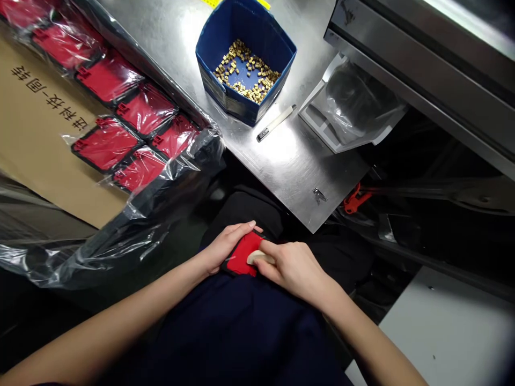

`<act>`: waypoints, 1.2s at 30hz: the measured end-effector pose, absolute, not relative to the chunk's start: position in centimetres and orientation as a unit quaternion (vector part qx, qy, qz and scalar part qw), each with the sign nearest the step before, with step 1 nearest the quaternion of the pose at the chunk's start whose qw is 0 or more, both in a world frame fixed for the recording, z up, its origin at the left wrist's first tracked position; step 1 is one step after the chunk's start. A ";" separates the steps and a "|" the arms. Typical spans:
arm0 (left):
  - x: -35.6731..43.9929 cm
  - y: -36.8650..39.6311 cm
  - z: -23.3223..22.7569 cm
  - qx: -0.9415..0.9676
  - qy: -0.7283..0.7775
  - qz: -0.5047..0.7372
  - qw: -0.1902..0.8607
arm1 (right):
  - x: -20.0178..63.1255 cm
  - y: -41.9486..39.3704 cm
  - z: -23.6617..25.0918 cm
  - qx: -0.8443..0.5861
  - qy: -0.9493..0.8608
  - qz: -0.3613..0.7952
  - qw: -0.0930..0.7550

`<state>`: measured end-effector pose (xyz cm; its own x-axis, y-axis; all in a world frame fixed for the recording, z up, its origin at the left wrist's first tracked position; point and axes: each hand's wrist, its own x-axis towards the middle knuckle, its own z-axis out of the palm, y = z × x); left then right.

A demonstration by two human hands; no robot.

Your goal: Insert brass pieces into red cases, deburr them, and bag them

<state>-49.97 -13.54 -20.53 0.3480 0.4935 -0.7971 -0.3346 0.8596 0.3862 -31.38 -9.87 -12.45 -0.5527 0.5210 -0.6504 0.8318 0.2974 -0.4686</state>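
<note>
Here, left fingers (240, 231) curl closed round a flat, black-edged red piece (242, 253); right fingers (269, 248) pinch a cream object (256, 257).

Black characters "进科技-周转" (51, 98), slanting across brown cardboard (44, 142) at left

The red panel (242, 252) at six o'clock looks smooth; the bin (263, 40) at twelve is plastic, its bits (252, 94) shiny metal; the metal table (281, 158) gleams at one
</note>
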 end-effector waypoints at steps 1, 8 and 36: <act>-50.0 -13.5 -20.6 0.080 0.510 0.256 0.817 | -31.4 -9.9 -12.5 0.429 0.785 -0.403 0.193; -50.0 -13.5 -20.7 0.072 0.507 0.252 0.821 | -31.3 -9.7 -12.4 0.437 0.780 -0.396 0.210; -49.8 -12.8 -19.8 -0.056 0.467 0.197 0.860 | -29.6 -14.1 -12.1 0.543 0.683 -0.489 0.018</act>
<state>-49.81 -12.85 -19.80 0.4860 0.2865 -0.8257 -0.3912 0.9161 0.0876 -29.56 -14.13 -12.14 -0.4102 0.7234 -0.5554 0.7586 -0.0675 -0.6481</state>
